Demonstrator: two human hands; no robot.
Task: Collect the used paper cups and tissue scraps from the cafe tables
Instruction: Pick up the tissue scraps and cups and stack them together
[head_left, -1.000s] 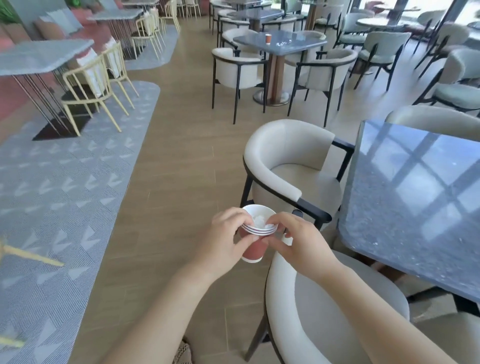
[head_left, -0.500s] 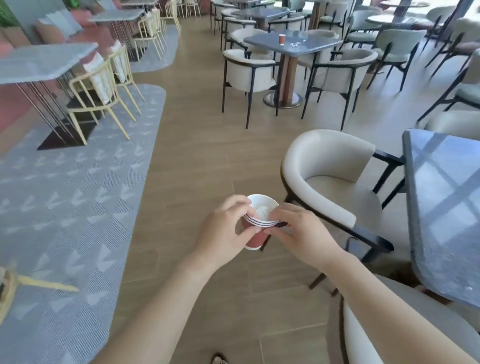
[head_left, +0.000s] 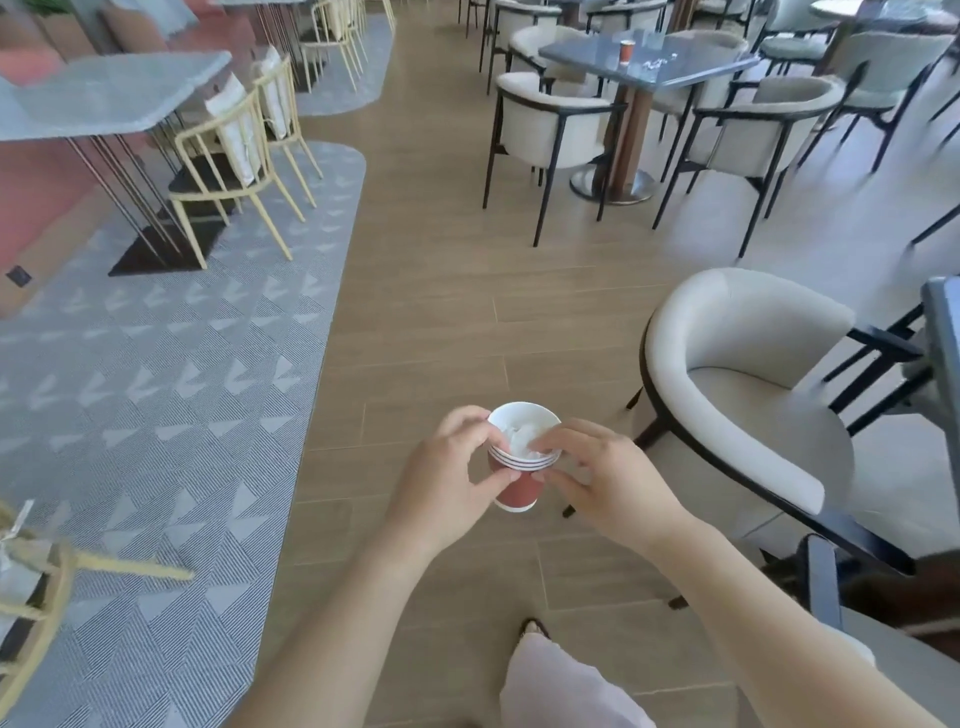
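A wooden floor (head_left: 441, 312) runs up the middle of a cafe room, with a grey patterned rug (head_left: 156, 389) along its left side. On the rug stand a pale grey desk (head_left: 104, 98) and yellow-framed chairs (head_left: 223, 171). Far up on the right a dark desk (head_left: 582, 52) is ringed by cream chairs with black legs. An upright red paper cup (head_left: 627, 52) stands on it, with white tissue scraps (head_left: 655, 63) just beside. Nearer, at the right, is a round-backed cream chair (head_left: 737, 384), and behind it the edge of another dark desk (head_left: 943, 332) shows at the frame border.

Low in the middle, above the bare floor, both hands meet. The left hand (head_left: 441, 483) grips a stack of paper cups (head_left: 519, 491). Its fingers (head_left: 467, 421) curl round the rims from the left and its thumb presses the red wall. The right hand (head_left: 608, 483) pinches the stack from the right, its forefinger lying over the top rim and its thumb lower against the side. The stack is upright, held between the two hands and touching both. The stack's rims are white and its body red. Crumpled tissue (head_left: 524, 439) lies inside the top cup, just beside the right forefinger.
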